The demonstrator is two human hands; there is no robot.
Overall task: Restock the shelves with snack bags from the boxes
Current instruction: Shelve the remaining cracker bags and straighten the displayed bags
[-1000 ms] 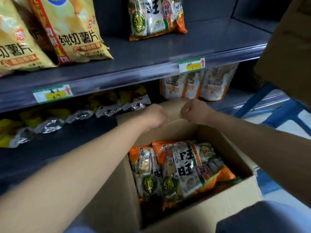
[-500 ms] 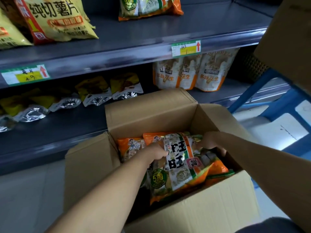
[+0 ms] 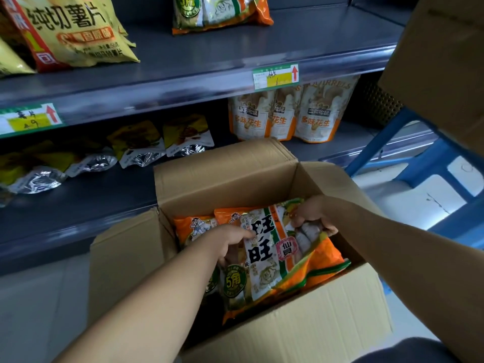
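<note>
Orange-and-white printed film, glossy: one large snack bag, uppermost item in an open cardboard box standing on the floor just in front of grey shelving. A second bag of the same print sits to its left in the box, partly covered; more orange film shows beneath. The top bag lies tilted, its long axis running from the far left to the near right of the box, header edge with the cartoon face toward the shelves, bottom seam toward the near wall. Handling, by judgement: light, soft and puffy, holding small individually wrapped pieces visible through a clear panel; contents probably brittle, so squeezing the middle risks breakage. Film looks slick; the firmest holds are likely the two long side edges or the crimped end seams. Left hand is closed on the bag's left edge, thumb on the printed face, fingers tucked underneath. Right hand is curled over the far right corner, fingers pinching film. Likely destination: upper shelf, where a matching bag lies at the back above a price tag; yellow crisp bags occupy its left. Lower shelf holds foil pouches and peanut pouches.
</note>
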